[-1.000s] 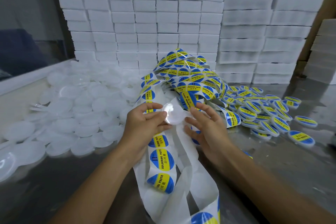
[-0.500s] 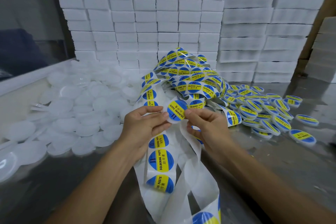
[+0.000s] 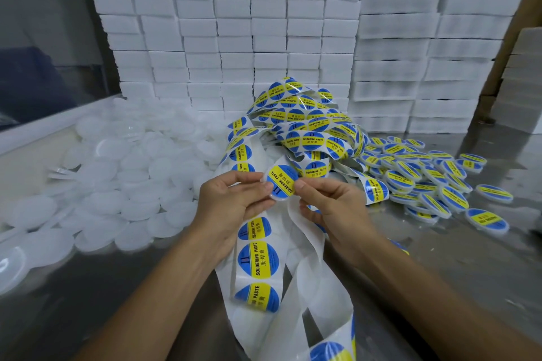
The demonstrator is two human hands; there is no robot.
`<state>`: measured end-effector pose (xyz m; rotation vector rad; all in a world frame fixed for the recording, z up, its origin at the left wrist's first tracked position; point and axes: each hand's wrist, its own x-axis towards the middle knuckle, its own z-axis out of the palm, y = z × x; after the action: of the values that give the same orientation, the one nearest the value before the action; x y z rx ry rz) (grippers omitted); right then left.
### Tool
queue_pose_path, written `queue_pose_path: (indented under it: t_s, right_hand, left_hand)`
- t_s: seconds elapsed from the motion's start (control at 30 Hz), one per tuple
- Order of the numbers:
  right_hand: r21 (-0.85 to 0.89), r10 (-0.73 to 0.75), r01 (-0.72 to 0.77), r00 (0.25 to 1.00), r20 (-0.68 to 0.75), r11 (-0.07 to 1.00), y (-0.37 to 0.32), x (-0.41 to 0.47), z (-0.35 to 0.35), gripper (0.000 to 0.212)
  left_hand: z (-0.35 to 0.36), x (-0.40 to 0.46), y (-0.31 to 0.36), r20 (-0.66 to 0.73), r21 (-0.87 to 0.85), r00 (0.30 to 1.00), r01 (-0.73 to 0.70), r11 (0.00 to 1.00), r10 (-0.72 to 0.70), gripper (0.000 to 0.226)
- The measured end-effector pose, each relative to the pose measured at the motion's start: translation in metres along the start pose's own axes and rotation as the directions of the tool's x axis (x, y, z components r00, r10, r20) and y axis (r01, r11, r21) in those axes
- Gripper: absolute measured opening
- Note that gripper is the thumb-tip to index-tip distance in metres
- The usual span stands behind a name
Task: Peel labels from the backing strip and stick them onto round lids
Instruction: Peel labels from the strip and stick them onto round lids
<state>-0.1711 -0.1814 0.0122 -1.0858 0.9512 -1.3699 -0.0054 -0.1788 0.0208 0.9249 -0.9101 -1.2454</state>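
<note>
- The left hand (image 3: 231, 199) pinches the left rim of a round lid (image 3: 281, 183) between thumb and fingers; the right hand (image 3: 331, 202) pinches its right edge, fingertips on the blue and yellow label (image 3: 283, 180) that covers the lid's face.
- The lid is held in the air between both hands, above the backing strip (image 3: 293, 231), with its label apparently fully laid down; judging by this, the lid needs at most a final press.
- Below the hands, the strip carries unpeeled labels (image 3: 258, 261), and a big tangled heap of label strip (image 3: 308, 126) lies behind.
- To the right, a pile of finished labelled lids (image 3: 425, 182) lies on the metal table (image 3: 440, 258).
- To the left, a far larger spread of bare lids (image 3: 117, 179) waits, so most of the job looks undone.
</note>
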Motion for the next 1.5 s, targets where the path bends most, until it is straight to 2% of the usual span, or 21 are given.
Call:
queue_pose_path:
  t_s: [0.13, 0.23, 0.3, 0.4, 0.47, 0.57, 0.7, 0.83, 0.93, 1.03, 1.13, 1.33, 1.43, 1.5]
  right_hand:
    - [-0.056, -0.024, 0.023, 1.000, -0.017, 0.998, 0.001, 0.001, -0.002, 0.006]
    - [-0.115, -0.051, 0.048, 0.998, -0.026, 0.992, 0.002, 0.002, -0.003, 0.004]
    - [-0.119, -0.061, 0.056, 0.997, -0.039, 0.991, 0.002, 0.003, -0.004, 0.007]
    - [-0.079, -0.062, 0.057, 0.996, -0.067, 0.995, 0.003, 0.004, -0.007, 0.032]
    - [-0.112, -0.113, 0.106, 0.992, -0.058, 0.988, 0.005, 0.005, -0.009, 0.037]
    - [-0.203, -0.254, 0.251, 0.967, 0.014, 0.946, 0.012, 0.006, -0.006, 0.027]
    - [-0.165, -0.274, 0.287, 0.957, 0.099, 0.944, 0.022, 0.007, 0.002, 0.043]
    - [-0.139, -0.209, 0.212, 0.977, 0.042, 0.967, 0.022, 0.009, -0.005, 0.012]
    - [-0.154, -0.169, 0.167, 0.986, 0.002, 0.974, 0.025, 0.009, -0.006, 0.020]
    - [-0.116, -0.157, 0.161, 0.987, 0.043, 0.980, 0.025, 0.006, 0.001, 0.019]
    - [-0.135, -0.132, 0.144, 0.987, 0.093, 0.980, 0.026, 0.004, 0.002, 0.046]
    - [-0.179, -0.156, 0.156, 0.988, 0.010, 0.971, 0.026, 0.006, -0.001, 0.031]
    - [-0.144, -0.144, 0.145, 0.989, 0.020, 0.979, 0.025, 0.003, 0.002, 0.045]
    - [-0.133, -0.134, 0.134, 0.991, 0.010, 0.982, 0.025, 0.003, 0.000, 0.043]
  left_hand:
    - [0.001, -0.001, -0.001, -0.012, 0.067, 0.997, -0.075, 0.995, 0.076, 0.018]
    - [0.002, -0.003, -0.004, 0.017, 0.250, 0.967, -0.251, 0.935, 0.255, 0.021]
    - [0.004, -0.006, -0.005, 0.072, 0.308, 0.932, -0.360, 0.881, 0.355, 0.025]
    - [0.006, -0.005, -0.005, 0.115, 0.296, 0.908, -0.418, 0.859, 0.403, 0.029]
    - [0.005, -0.005, -0.004, 0.117, 0.270, 0.918, -0.396, 0.878, 0.379, 0.026]
    - [0.006, -0.008, -0.004, 0.142, 0.161, 0.956, -0.280, 0.946, 0.258, 0.027]
    - [0.006, -0.007, -0.003, 0.183, 0.001, 0.973, -0.144, 0.990, 0.142, 0.043]
    - [0.006, -0.008, -0.008, 0.222, 0.018, 0.972, -0.083, 0.996, 0.077, 0.052]
    - [0.010, -0.009, -0.011, 0.248, 0.054, 0.967, -0.074, 0.996, 0.058, 0.052]
    - [0.010, -0.008, -0.012, 0.227, 0.075, 0.971, -0.101, 0.992, 0.082, 0.052]
    - [0.008, -0.008, -0.012, 0.218, 0.087, 0.971, -0.117, 0.989, 0.096, 0.050]
    - [0.006, -0.009, -0.010, 0.280, 0.128, 0.958, -0.103, 0.986, 0.064, 0.032]
    - [0.006, -0.008, -0.011, 0.297, 0.222, 0.950, -0.169, 0.960, 0.099, 0.032]
    - [0.005, -0.007, -0.011, 0.315, 0.276, 0.944, -0.192, 0.942, 0.100, 0.033]
